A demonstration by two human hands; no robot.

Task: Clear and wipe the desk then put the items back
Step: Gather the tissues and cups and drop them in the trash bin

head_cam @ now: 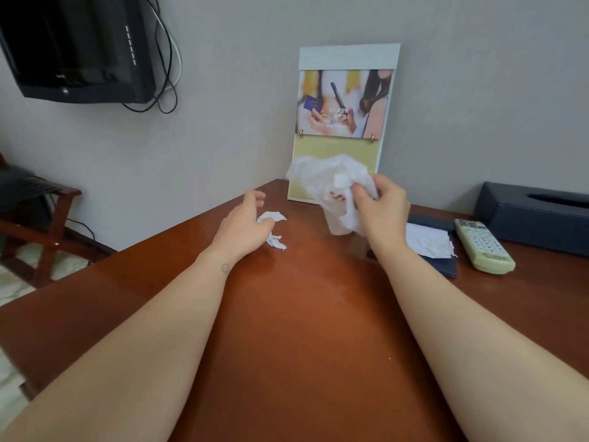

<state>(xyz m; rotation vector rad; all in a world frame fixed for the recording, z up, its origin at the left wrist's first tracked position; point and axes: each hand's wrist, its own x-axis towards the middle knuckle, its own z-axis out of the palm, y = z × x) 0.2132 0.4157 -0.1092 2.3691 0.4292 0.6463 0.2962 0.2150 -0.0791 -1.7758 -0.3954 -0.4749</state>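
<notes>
My right hand (381,204) grips a big crumpled white tissue wad (328,178), held above the brown wooden desk (287,314). Under the wad a white paper cup (338,226) shows partly. My left hand (245,223) hovers low over the desk with fingers loosely curled, its fingertips at small crumpled tissue scraps (274,229); whether it pinches them is hidden by the hand.
A standing flip sign (345,103) leans against the wall at the desk's back. To the right lie a dark folder with white paper (430,247), a pale remote control (483,245) and a dark tissue box (535,218). A TV (79,49) hangs upper left; a wooden rack (41,224) stands left.
</notes>
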